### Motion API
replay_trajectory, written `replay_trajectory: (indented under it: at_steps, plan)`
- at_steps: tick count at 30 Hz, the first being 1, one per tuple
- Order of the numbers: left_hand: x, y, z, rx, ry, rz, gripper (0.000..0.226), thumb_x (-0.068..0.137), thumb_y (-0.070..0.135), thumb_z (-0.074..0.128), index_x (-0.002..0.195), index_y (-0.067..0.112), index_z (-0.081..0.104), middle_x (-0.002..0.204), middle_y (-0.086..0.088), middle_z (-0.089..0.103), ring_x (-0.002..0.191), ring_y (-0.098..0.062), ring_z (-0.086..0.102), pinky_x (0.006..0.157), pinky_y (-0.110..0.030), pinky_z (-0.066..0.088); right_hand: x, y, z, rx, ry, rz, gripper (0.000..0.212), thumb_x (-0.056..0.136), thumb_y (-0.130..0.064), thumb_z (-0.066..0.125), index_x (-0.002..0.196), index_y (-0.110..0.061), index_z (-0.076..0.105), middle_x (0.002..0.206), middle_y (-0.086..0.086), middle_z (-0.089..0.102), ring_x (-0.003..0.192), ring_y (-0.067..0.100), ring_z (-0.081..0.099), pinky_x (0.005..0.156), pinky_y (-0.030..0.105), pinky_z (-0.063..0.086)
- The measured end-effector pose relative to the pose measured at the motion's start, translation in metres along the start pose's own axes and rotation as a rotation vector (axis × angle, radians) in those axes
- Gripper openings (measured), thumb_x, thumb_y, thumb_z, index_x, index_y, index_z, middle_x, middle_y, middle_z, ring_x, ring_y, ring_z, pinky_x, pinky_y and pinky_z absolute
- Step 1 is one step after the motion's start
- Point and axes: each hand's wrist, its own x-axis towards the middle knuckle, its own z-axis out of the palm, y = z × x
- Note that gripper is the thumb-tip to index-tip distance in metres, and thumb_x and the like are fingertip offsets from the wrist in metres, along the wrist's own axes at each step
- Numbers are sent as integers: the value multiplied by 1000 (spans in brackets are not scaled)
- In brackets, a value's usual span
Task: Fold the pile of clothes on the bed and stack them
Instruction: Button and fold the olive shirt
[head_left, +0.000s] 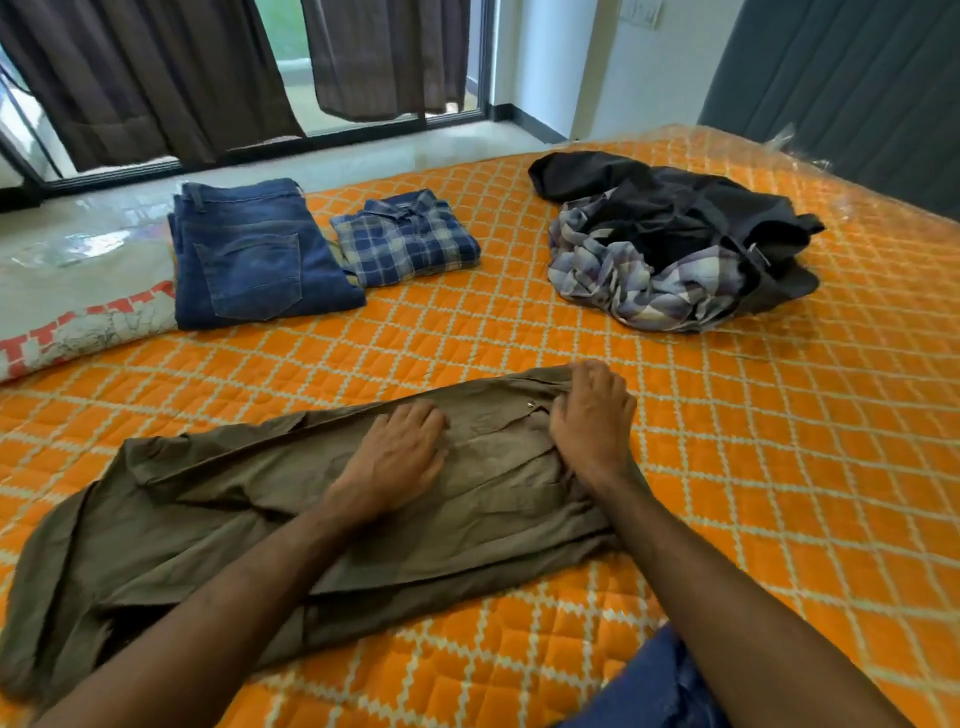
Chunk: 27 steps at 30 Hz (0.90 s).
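1. Olive trousers (291, 499) lie flat across the near bed (779, 467), waistband to the right.
2. Left hand (400, 457) presses them, fingers spread; right hand (592, 410) pinches the waistband.
3. Folded jeans (254, 254) and plaid shirt (405, 236) sit far left; unfolded pile (675, 239) far right.
4. Risk: wrinkled legs could fold crooked if not smoothed.

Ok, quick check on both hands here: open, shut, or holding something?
Left hand: open, fingers flat, pressing on the olive-brown trousers.
Right hand: fingers curled, gripping the trousers at the waistband end.
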Motion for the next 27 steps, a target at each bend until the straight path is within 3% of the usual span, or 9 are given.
replay_trajectory:
  at_steps: [3, 6, 8, 11, 14, 16, 18, 21, 27]
  plan:
    - [24, 29, 12, -120, -144, 19, 67, 98, 62, 23, 155, 27, 29, 166, -3, 19, 153, -26, 18, 122, -50, 22, 24, 33, -3, 115, -272, 354, 75, 92, -58, 62, 147, -12, 39, 151, 15, 36, 138, 39, 35, 108, 53, 35]
    - [26, 41, 35, -68, -241, 34, 73, 90, 73, -4, 158, 47, -6, 169, 4, -13, 155, -26, -16, 122, -63, -4, 27, 53, 6, 99, -340, 307, 86, 84, -73, 62, 142, -12, 43, 143, 14, 48, 130, 40, 47, 103, 52, 42]
    - [25, 42, 43, -34, -218, 42, 69, 87, 74, -14, 153, 54, -16, 168, 5, -20, 153, -28, -23, 120, -65, -10, 28, 58, 12, 163, -301, 262, 79, 82, -72, 67, 132, -14, 48, 127, 9, 63, 115, 36, 60, 94, 50, 49]
    - [28, 42, 40, -38, -235, 56, 66, 87, 75, -11, 150, 59, -19, 166, 7, -26, 152, -27, -27, 119, -65, -13, 33, 63, 11, 338, -273, 253, 55, 85, -59, 73, 116, -17, 55, 110, 3, 69, 97, 29, 66, 82, 46, 53]
    - [34, 44, 37, -53, -227, 73, 67, 91, 65, 5, 156, 52, 6, 168, 9, -14, 155, -24, -19, 119, -67, -9, 34, 66, 11, 427, -223, 229, 37, 93, -47, 71, 109, -16, 59, 98, 3, 69, 82, 25, 64, 59, 35, 45]
    - [42, 53, 30, -112, -156, 72, 61, 92, 60, 15, 146, 40, 35, 167, 6, 13, 156, -24, 4, 120, -67, 8, 35, 69, 8, 399, -194, 207, 30, 99, -46, 61, 103, -17, 61, 86, 1, 65, 75, 24, 60, 52, 31, 34]
    - [57, 71, 24, -86, -22, 112, 54, 95, 59, 24, 130, 27, 49, 150, 1, 40, 141, -25, 37, 111, -54, 32, 40, 77, 3, 475, -232, 229, 33, 102, -50, 53, 99, -18, 58, 81, -3, 59, 77, 25, 60, 54, 32, 37]
    - [78, 101, 23, -64, 85, 114, 47, 95, 63, 31, 114, 26, 53, 125, 1, 48, 110, -22, 46, 89, -43, 43, 42, 81, -1, 638, -290, 255, 36, 96, -56, 60, 107, -23, 53, 90, -6, 60, 81, 22, 63, 65, 38, 50]
    - [87, 104, 43, -92, 64, 138, 33, 104, 50, 29, 117, 32, 53, 125, 5, 45, 109, -21, 44, 88, -39, 37, 46, 77, 3, 627, -349, 229, 29, 90, -41, 74, 101, -19, 57, 100, -1, 62, 90, 21, 62, 78, 45, 55]
